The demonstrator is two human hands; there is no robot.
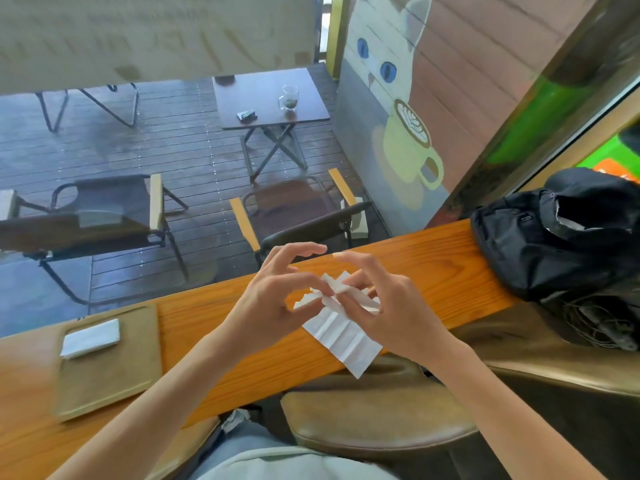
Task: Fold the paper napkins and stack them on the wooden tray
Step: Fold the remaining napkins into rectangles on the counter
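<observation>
A white paper napkin, creased into pleats, lies across the near edge of the wooden counter and overhangs it. My left hand pinches its far, bunched end with thumb and fingers. My right hand grips the same end from the right, fingers pressed on the pleats. At the left sits the wooden tray with one folded white napkin lying on its far part.
A black bag rests on the counter's right end, with tangled cords beside it. A brown padded stool is below the counter. Beyond the window are folding chairs and a small table with a glass mug.
</observation>
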